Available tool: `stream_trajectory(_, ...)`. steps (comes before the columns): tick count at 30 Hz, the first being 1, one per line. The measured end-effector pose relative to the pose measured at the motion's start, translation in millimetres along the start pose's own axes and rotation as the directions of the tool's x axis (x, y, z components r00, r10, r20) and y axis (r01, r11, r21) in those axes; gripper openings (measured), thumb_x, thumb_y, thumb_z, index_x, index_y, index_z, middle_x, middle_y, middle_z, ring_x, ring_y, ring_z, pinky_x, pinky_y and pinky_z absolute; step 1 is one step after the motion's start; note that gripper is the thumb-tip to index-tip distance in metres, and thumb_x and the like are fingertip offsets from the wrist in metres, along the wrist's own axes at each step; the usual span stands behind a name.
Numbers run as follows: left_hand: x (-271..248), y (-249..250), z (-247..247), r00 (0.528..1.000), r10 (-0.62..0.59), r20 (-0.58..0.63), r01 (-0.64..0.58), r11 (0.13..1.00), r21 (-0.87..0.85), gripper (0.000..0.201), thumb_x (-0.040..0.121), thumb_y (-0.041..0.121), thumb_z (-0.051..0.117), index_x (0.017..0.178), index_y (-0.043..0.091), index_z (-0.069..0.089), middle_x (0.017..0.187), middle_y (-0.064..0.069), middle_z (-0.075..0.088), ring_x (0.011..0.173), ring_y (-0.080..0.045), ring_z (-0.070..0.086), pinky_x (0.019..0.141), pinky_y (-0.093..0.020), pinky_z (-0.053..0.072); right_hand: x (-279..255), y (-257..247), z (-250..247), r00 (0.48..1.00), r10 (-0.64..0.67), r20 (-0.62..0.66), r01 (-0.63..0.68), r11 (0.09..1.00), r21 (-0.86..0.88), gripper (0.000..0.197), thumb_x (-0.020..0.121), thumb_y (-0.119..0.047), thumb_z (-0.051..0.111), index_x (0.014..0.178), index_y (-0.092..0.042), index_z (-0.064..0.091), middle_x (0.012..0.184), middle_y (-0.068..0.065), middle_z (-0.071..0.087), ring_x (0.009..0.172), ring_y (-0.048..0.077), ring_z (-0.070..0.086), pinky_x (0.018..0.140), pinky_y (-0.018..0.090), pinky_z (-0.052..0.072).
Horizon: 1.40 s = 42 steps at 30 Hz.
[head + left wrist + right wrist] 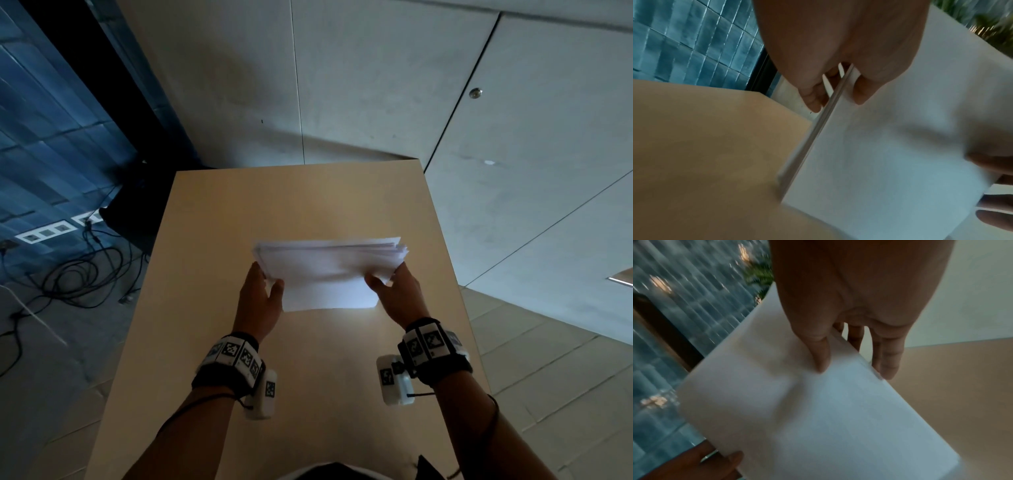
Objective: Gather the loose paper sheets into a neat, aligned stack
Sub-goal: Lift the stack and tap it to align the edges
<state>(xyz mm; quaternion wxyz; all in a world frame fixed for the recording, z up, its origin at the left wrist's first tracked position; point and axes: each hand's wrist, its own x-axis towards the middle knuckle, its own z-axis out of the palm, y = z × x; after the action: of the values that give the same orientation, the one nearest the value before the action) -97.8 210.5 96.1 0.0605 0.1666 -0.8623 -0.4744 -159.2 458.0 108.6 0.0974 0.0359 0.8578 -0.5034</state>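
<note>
You are holding the paper stack point(329, 274) over the table point(308, 205). Your left hand point(258, 301) is pinching its left edge, thumb on top, and your right hand point(397, 298) is pinching its right edge.

No readable text, brand, number or sign showing in any view. Paper sheets point(329, 270) showing blank white faces. Wristbands point(236, 358) carrying black-and-white square marker patterns, no letters or digits; same patterns showing on white wrist modules point(388, 377). Wrist views blurring, nothing legible there.
</note>
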Motion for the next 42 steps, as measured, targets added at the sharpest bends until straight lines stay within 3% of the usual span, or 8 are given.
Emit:
stream_trajectory(6,3.6,-11.8,7.5,0.999,-0.039,0.029,0.035,0.993,0.109,0.027,0.097,0.016,0.048,0.120,0.003,0.046,0.110,-0.018,0.064,0.100,-0.034,0.063,0.077,-0.031,0.045,4.2,6.2,10.8,0.999,0.044,0.022,-0.043,0.999,-0.010,0.037,0.093,-0.020,0.057,0.129,-0.016,0.056,0.122,0.005,0.068,0.109,0.024,0.062,0.090,0.027,0.042)
stream_trajectory(12,2.7,-8.1,-2.3,0.992,0.112,-0.052,-0.103,0.983,0.149,0.029,0.097,0.018,0.049,0.121,0.003,0.050,0.109,-0.017,0.064,0.101,-0.029,0.061,0.081,-0.032,0.047,-2.2,3.9,5.6,0.999,-0.007,-0.045,0.007,1.000,0.020,0.028,0.092,-0.026,0.060,0.118,-0.018,0.063,0.108,0.000,0.070,0.095,0.016,0.060,0.084,0.026,0.043)
stream_trajectory(17,2.9,-21.7,-1.0,0.997,0.036,0.065,-0.052,0.963,0.265,0.029,0.096,0.018,0.050,0.122,0.004,0.050,0.114,-0.015,0.058,0.106,-0.032,0.058,0.083,-0.035,0.045,-1.8,25.5,13.9,0.995,0.055,0.087,-0.042,0.988,-0.147,0.028,0.090,-0.024,0.062,0.115,-0.011,0.065,0.110,0.004,0.071,0.100,0.022,0.064,0.085,0.030,0.047)
stream_trajectory(21,3.0,-21.5,0.5,0.998,0.058,0.038,-0.066,0.960,0.271,0.019,0.096,0.013,0.051,0.109,0.000,0.052,0.105,-0.019,0.059,0.096,-0.035,0.060,0.076,-0.038,0.047,1.5,32.1,19.3,0.996,0.082,0.039,-0.070,0.966,-0.249,0.024,0.090,-0.025,0.061,0.101,-0.006,0.070,0.098,0.011,0.073,0.092,0.032,0.067,0.075,0.032,0.047)
stream_trajectory(26,1.9,-14.7,-4.9,0.984,0.172,-0.054,-0.152,0.951,0.268,0.013,0.095,0.015,0.051,0.085,0.014,0.043,0.086,-0.007,0.053,0.078,-0.025,0.057,0.068,-0.035,0.047,0.4,20.4,10.6,1.000,0.016,-0.025,-0.020,0.984,-0.177,0.025,0.089,-0.024,0.061,0.111,-0.014,0.067,0.097,0.006,0.074,0.085,0.027,0.067,0.080,0.038,0.054)
stream_trajectory(32,-10.8,-31.4,5.2,0.997,0.042,0.061,-0.056,0.961,0.270,0.015,0.098,0.020,0.047,0.085,0.014,0.043,0.083,-0.007,0.055,0.080,-0.030,0.061,0.067,-0.040,0.048,0.0,35.9,19.7,0.991,0.109,0.071,-0.092,0.973,-0.211,0.027,0.090,-0.031,0.059,0.113,-0.020,0.066,0.103,0.008,0.074,0.090,0.030,0.068,0.077,0.033,0.050)
stream_trajectory(37,-11.3,-14.4,-3.9,0.988,0.155,-0.012,-0.148,0.962,0.231,0.024,0.097,0.017,0.051,0.076,0.021,0.039,0.059,0.010,0.042,0.053,-0.007,0.043,0.051,-0.015,0.033,-5.7,32.2,14.1,1.000,-0.002,0.008,0.004,0.980,-0.201,0.017,0.088,-0.028,0.059,0.096,-0.019,0.070,0.086,0.007,0.076,0.079,0.029,0.069,0.072,0.037,0.054)
stream_trajectory(42,-11.4,-8.3,-11.6,0.973,0.218,-0.076,-0.199,0.959,0.203,0.007,0.095,0.013,0.055,0.088,0.012,0.054,0.081,-0.003,0.064,0.077,-0.010,0.059,0.065,-0.015,0.038,-11.8,26.3,6.0,0.997,-0.045,-0.069,0.036,0.993,-0.117,0.021,0.089,-0.026,0.063,0.107,-0.020,0.071,0.096,0.002,0.076,0.088,0.017,0.069,0.075,0.026,0.049)
